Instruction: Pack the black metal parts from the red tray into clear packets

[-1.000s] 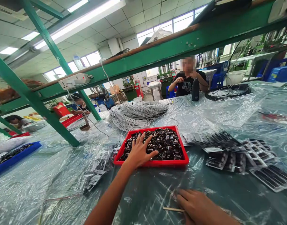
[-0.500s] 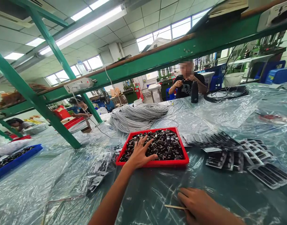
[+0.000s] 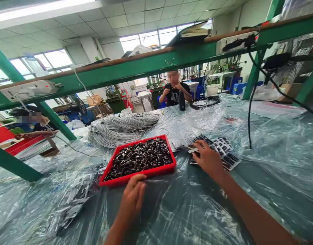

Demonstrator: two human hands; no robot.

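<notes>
Two power strips (image 3: 30, 90) ride the green shelf beam (image 3: 136, 70), which slants clean across the far side, and over at far right a black cable (image 3: 250, 119) drops to the plastic sheeting (image 3: 274, 177). A big coil of grey cable (image 3: 120, 128) crowds in behind the tray; farther back stands a black bottle (image 3: 182, 101), black loops (image 3: 206, 102) to its right. On to the red tray (image 3: 161, 169), just left of centre, heaped with small black parts (image 3: 141, 154)! The left hand (image 3: 132, 194) is at its near rim, thumb and fingers apart, loosely bent. Out right, the right hand (image 3: 206, 157) is over the clear packs (image 3: 222, 146), fingers curled; whether they're clamped on anything, can't tell. More packaging (image 3: 72, 204) lies near left. Lettering? One large D on the dark shirt (image 3: 174, 96) across the table, the rest too small to read.
</notes>
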